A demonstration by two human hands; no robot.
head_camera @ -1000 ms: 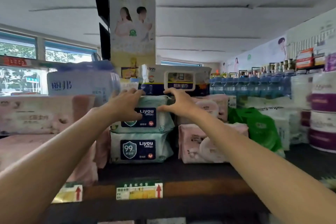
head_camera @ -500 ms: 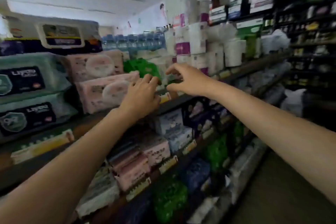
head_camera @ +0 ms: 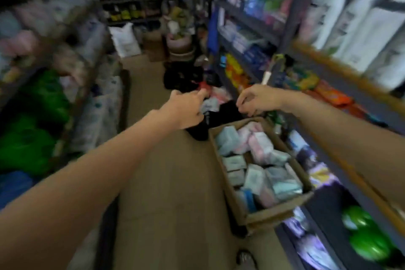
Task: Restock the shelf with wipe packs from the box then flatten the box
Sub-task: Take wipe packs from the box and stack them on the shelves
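Note:
An open cardboard box (head_camera: 269,213) stands on the aisle floor at the lower right, against the right-hand shelving. Several wipe packs (head_camera: 260,161) in pale blue, pink and white lie loose inside it. My left hand (head_camera: 186,109) reaches forward over the aisle, up and left of the box, fingers extended and holding nothing. My right hand (head_camera: 256,99) hangs above the box's far end with fingers loosely curled and empty. The frame is blurred by head motion.
Shelving (head_camera: 328,57) full of goods runs along the right, and another shelf (head_camera: 46,85) with green and pink packs runs along the left. Black bags and clutter (head_camera: 186,79) sit on the floor past the box. A white sack (head_camera: 125,39) leans at the aisle's far end.
My view has swung from the wipe shelf to the right and down onto the aisle and the box. Both hands have left the shelved packs and now hang empty over the floor.

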